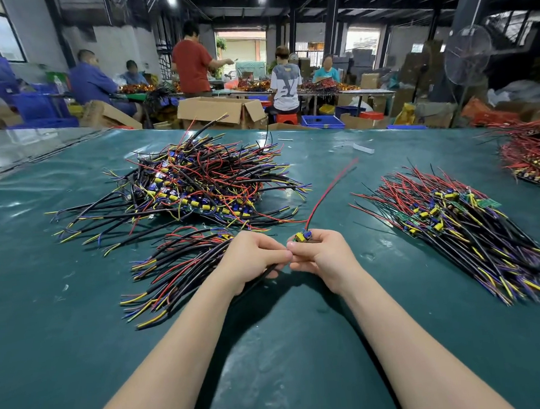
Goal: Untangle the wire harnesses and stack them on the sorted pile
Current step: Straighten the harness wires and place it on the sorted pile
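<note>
One harness (303,236) looked free of the heap (198,183), held over the desk (79,310) toward its near edge. The left hand (250,262) had its fingers pinching the black cable, the right hand (321,258) pinching the board. Next it probably needed laying, wires aligned, on the sorted pile (453,224) by the right edge.

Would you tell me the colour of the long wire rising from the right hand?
The long wire from the right hand is red, per the head view.

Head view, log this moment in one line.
phase: untangling | left hand: grips black cable | right hand: pinches harness board | neat pile: right | tangled heap: left
</note>
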Action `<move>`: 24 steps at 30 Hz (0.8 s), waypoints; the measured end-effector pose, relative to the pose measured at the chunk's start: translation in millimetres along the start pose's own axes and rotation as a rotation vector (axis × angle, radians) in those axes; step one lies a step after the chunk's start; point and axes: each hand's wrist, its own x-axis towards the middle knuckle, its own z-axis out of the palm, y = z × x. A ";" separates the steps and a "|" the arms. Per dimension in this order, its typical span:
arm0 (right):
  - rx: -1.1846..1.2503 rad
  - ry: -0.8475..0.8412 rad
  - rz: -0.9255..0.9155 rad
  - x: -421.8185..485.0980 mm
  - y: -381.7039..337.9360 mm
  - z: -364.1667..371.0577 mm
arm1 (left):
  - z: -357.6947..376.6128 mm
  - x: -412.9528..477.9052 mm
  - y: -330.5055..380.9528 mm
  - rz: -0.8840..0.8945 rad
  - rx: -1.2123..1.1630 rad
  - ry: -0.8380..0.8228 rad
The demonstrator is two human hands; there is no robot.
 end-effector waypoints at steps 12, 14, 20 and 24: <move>0.087 0.153 -0.077 3.6 -4.0 -9.9 | -4.1 2.0 2.3 -0.065 0.076 -0.012; 0.110 0.162 -0.074 3.2 -2.5 -8.9 | -0.5 4.0 0.0 0.054 0.318 0.131; 0.139 0.179 -0.074 5.7 -4.7 -10.4 | -3.4 3.9 -0.1 0.062 0.151 0.151; 0.170 0.205 -0.107 6.0 -7.5 -19.0 | -13.0 0.2 1.3 -0.184 -0.211 -0.021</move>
